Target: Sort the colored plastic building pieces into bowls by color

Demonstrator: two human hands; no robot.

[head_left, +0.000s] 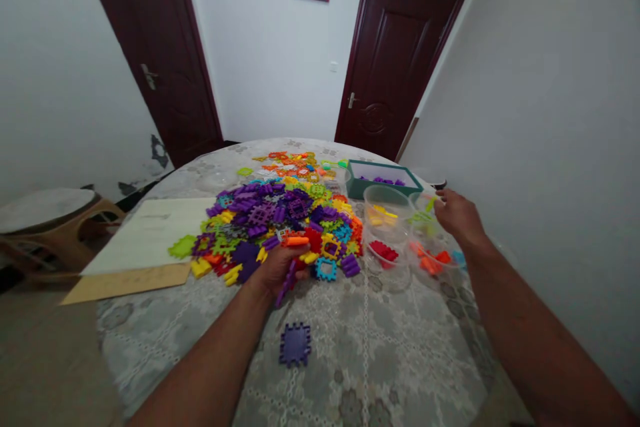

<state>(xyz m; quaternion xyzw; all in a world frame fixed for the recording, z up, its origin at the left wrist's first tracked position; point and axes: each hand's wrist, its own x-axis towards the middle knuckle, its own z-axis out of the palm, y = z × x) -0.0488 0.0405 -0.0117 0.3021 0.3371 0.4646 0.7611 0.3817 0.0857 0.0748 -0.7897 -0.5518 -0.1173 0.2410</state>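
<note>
My left hand (281,272) is closed round several plastic building pieces at the near edge of the pile (270,213). An orange piece (295,241) shows on top of its fingers and a purple piece (286,285) sticks out below. My right hand (456,215) is over a clear plastic bowl at the right, fingers pinched by a light green building piece (431,204). More green pieces (421,217) lie in that bowl. Nearer me, a single dark purple square piece (295,345) rests flat on the patterned tablecloth (340,347).
Clear bowls hold yellow pieces (383,215), red pieces (384,251) and orange pieces (433,261). Behind them stands a green box (356,187) with purple pieces inside. Orange pieces (290,163) are spread beyond the pile. A white sheet (150,230) and cardboard (127,282) lie left.
</note>
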